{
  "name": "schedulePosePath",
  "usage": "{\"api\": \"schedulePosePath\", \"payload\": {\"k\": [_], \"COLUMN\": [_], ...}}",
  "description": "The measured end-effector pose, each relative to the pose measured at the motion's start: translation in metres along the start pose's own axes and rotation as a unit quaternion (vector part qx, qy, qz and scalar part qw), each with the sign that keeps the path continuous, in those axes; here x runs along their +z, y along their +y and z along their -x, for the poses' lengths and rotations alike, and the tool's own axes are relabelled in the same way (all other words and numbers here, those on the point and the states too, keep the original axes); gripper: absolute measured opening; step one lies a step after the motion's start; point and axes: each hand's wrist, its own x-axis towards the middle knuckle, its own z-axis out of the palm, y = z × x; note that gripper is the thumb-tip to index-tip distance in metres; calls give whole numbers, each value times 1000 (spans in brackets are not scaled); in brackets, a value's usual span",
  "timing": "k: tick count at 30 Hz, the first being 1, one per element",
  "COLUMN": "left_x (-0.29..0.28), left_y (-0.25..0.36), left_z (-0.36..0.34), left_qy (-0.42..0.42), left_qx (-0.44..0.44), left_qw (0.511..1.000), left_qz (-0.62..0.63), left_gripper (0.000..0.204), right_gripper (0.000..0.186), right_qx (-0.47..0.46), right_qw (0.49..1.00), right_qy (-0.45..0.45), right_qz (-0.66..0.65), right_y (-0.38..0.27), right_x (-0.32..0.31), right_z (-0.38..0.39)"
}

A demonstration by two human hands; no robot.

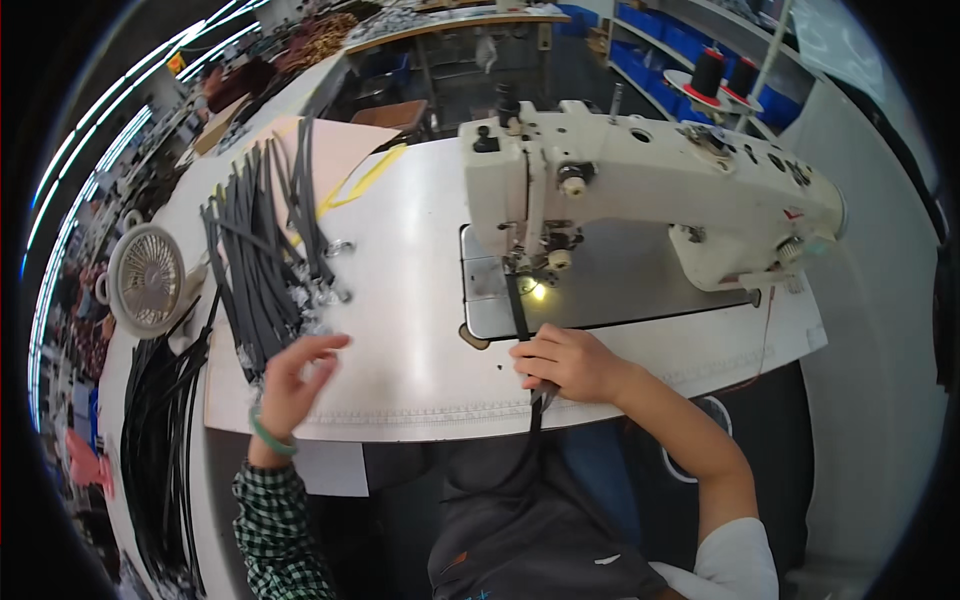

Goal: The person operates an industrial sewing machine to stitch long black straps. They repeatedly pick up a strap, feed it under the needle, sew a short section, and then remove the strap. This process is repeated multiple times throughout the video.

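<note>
A long black strap runs from under the needle area of the white sewing machine toward me and hangs over the table's front edge. My right hand is closed on this strap, just in front of the machine's metal plate. A small greyish thing shows under its fingers, too covered to name. My left hand is raised at the near end of a bundle of dark grey straps, its fingers apart and nothing visible between them. Clear plastic and metal bits lie at the bundle's right side.
Left of the bundle stands a round metal-grilled lamp or fan. More black straps hang off the left edge. A pink sheet and a yellow ribbon lie behind. Black thread cones stand behind the machine.
</note>
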Motion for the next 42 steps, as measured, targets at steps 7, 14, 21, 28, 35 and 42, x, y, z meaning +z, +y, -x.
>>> {"api": "schedulePosePath", "payload": {"k": [7,14,21,28,35,42], "left_x": [137,159,158,158,158,158], "left_y": [17,7,3,1,2,2], "left_z": [-68,-89,-88,-86,-85,-84], "left_qy": [-88,-36,-53,-79,-81,-83], "left_qx": [230,264,265,255,255,257], "left_qw": [953,941,942,938,937,935], "left_qz": [-177,-208,-200,-222,-226,-228], "left_gripper": [19,20,34,45,46,45], "right_gripper": [18,17,18,20,21,20], "right_qx": [-26,-15,-18,-26,-23,-18], "right_qw": [1000,1000,1000,999,999,999], "right_qy": [7,-16,-20,-23,-28,-30], "right_qz": [1,17,13,12,10,6], "right_y": [0,-5,-4,-5,-4,-5], "right_x": [2,0,1,0,1,1], "right_z": [1,0,0,-2,0,-1]}}
